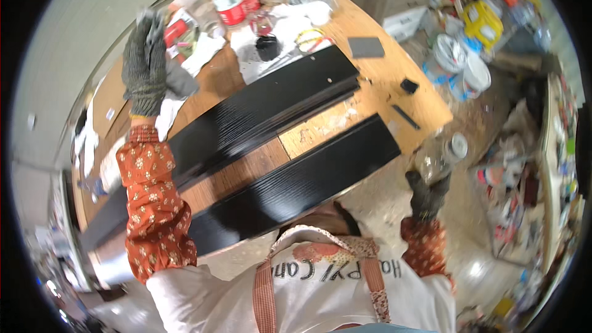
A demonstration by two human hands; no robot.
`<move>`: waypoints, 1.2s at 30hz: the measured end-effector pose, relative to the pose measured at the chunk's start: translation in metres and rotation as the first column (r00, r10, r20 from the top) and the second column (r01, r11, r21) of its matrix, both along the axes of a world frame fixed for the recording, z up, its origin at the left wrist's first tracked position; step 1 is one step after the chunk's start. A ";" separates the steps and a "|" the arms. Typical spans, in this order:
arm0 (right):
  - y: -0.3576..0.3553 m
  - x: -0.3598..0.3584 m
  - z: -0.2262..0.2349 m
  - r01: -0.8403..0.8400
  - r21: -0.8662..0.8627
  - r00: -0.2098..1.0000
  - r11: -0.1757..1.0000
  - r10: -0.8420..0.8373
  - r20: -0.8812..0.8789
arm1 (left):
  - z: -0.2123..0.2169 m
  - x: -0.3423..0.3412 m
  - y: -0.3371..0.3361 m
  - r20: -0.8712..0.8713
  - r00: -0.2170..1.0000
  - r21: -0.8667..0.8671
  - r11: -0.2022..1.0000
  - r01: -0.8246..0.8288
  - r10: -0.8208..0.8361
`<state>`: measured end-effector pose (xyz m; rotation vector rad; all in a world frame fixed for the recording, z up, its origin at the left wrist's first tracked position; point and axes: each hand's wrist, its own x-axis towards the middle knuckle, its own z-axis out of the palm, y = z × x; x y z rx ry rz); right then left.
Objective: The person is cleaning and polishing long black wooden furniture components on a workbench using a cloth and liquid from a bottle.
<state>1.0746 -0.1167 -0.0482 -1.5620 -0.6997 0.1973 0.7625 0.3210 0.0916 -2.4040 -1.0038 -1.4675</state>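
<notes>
My left hand point(145, 65), in a dark grey knit glove, reaches over the far left of the table. Its fingers are stretched out, their tips blurred, and I see nothing held. A grey flat piece point(180, 81) lies right beside it. Off the table's right edge, my right hand point(428, 196), also gloved, is closed around a clear bottle point(435, 159) with a white cap. Two long glossy black boards lie across the table: a far board point(265, 108) and a near board point(302, 185), with bare wood between them.
On the wooden table point(425, 95) stand a large bottle with a red label point(228, 6) and a small black cup point(267, 48) among white papers. A grey square pad point(365, 47), a black block point(409, 86) and a dark strip point(406, 117) lie at right. White buckets point(475, 77) stand beyond.
</notes>
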 end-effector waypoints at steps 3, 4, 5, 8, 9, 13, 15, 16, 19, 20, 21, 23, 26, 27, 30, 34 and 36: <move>0.011 0.002 0.015 0.027 -0.080 0.995 0.996 -0.019 0.101 | -0.029 -0.020 -0.003 -0.356 0.933 -0.166 0.978 -0.125 0.059; 0.015 0.005 0.021 0.023 -0.075 0.994 0.997 -0.015 0.107 | -0.040 -0.029 -0.015 -0.383 0.921 -0.280 0.942 -0.183 0.065; 0.020 0.009 0.026 0.017 -0.072 0.994 0.997 -0.009 0.109 | -0.048 -0.034 -0.028 -0.334 0.941 -0.264 0.964 -0.035 -0.058; 0.046 0.032 0.029 0.019 -0.178 0.991 0.984 0.005 0.135 | -0.060 -0.050 -0.093 -0.326 0.915 -0.350 0.929 0.116 -0.237; 0.058 0.041 0.026 -0.015 -0.126 0.993 0.992 0.030 0.118 | -0.058 -0.052 -0.115 -0.370 0.871 -0.329 0.922 0.203 -0.323; 0.130 0.085 -0.006 -0.140 0.140 0.989 0.980 0.131 0.073 | -0.056 -0.043 -0.195 -0.471 0.709 -0.391 0.845 0.365 -0.525; 0.168 0.109 -0.017 -0.174 0.144 0.979 0.974 0.156 0.129 | -0.068 -0.035 -0.221 -0.483 0.683 -0.521 0.806 0.279 -0.548; 0.184 0.117 -0.020 -0.180 0.073 0.969 0.981 0.164 0.185 | -0.075 -0.031 -0.231 -0.468 0.711 -0.554 0.801 0.228 -0.526; 0.232 0.131 -0.025 -0.376 0.064 0.926 0.924 0.377 -0.012 | -0.098 -0.021 -0.246 -0.491 0.704 -0.628 0.769 0.123 -0.514; 0.244 0.133 -0.026 -0.346 -0.030 0.936 0.938 0.347 0.060 | -0.104 -0.017 -0.249 -0.491 0.693 -0.691 0.721 0.059 -0.527; 0.251 0.134 -0.028 -0.284 -0.127 0.945 0.950 0.300 0.132 | -0.109 -0.013 -0.250 -0.453 0.699 -0.735 0.676 0.058 -0.552; 0.261 0.135 -0.034 -0.160 -0.321 0.936 0.933 0.247 0.251 | -0.116 -0.004 -0.251 -0.426 0.688 -0.789 0.613 0.035 -0.587; 0.260 0.140 -0.045 -0.229 -0.260 0.885 0.938 0.312 0.345 | -0.119 0.009 -0.255 -0.505 0.638 -0.767 0.641 -0.024 -0.581; 0.255 0.143 -0.047 -0.309 -0.280 0.863 0.909 0.391 0.320 | -0.121 0.012 -0.256 -0.523 0.634 -0.750 0.660 -0.026 -0.569; 0.227 0.163 -0.040 -0.478 -0.242 0.755 0.844 0.536 0.379 | -0.123 0.018 -0.260 -0.524 0.667 -0.746 0.663 -0.060 -0.529; 0.167 0.198 -0.002 -0.426 -0.360 0.816 0.830 0.524 0.243 | -0.127 0.019 -0.260 -0.505 0.727 -0.774 0.616 -0.143 -0.465; 0.140 0.205 0.013 -0.357 -0.338 0.911 0.871 0.405 0.081 | -0.127 0.021 -0.258 -0.493 0.739 -0.766 0.632 -0.119 -0.460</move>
